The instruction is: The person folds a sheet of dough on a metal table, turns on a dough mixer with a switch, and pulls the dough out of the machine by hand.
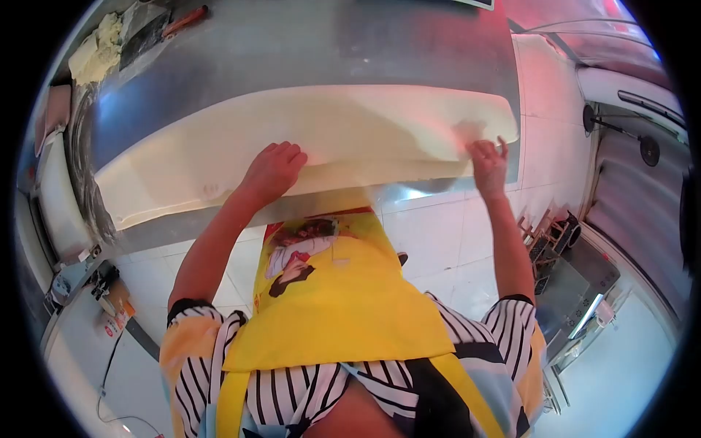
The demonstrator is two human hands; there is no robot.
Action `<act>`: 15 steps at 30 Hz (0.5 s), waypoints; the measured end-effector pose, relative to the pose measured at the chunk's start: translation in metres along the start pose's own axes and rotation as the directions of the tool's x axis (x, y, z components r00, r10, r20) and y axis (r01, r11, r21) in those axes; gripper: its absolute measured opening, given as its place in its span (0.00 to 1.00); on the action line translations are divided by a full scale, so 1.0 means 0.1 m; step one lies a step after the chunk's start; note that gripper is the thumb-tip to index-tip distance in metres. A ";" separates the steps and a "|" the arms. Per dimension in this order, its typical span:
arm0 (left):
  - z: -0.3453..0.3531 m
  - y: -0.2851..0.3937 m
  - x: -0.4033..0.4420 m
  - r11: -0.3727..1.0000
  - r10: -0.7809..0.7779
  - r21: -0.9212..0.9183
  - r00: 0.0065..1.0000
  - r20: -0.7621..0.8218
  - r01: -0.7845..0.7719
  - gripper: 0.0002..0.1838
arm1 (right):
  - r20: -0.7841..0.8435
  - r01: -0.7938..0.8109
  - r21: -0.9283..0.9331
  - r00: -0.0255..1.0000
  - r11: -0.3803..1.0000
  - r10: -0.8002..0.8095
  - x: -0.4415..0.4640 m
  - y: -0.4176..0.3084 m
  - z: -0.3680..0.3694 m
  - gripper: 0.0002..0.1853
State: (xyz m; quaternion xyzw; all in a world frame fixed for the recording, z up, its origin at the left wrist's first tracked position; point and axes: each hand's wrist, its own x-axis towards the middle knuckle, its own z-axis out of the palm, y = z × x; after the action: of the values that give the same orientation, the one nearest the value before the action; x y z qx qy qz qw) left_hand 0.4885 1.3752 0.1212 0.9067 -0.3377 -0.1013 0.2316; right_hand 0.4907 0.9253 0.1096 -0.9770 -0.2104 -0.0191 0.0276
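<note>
A long, flat sheet of pale dough stretches across the metal table. My left hand is closed with curled fingers on its near edge, left of the middle. Toward the sheet's right end, my right hand pinches the same near edge, one finger lifted away. Between the two hands this edge looks slightly raised or folded over, with a band of dough showing below it. The left part of the sheet lies flat.
The steel table has a crumbly heap of dough at its far left corner, beside a red-handled tool. A dark floury strip runs along the left side. My yellow apron hangs near the front edge.
</note>
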 end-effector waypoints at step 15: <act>0.16 0.16 -0.34 0.981 -0.176 0.059 0.977 -0.119 0.184 0.21 | 0.106 -0.367 0.098 0.928 0.925 0.357 0.22 -1.27 0.05 0.29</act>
State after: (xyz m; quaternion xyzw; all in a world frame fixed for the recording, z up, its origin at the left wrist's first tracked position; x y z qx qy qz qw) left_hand 0.4478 1.3813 0.1160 0.9454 -0.2438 -0.0586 0.2084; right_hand 0.4584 1.0502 0.1114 -0.9957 -0.0281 0.0407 0.0782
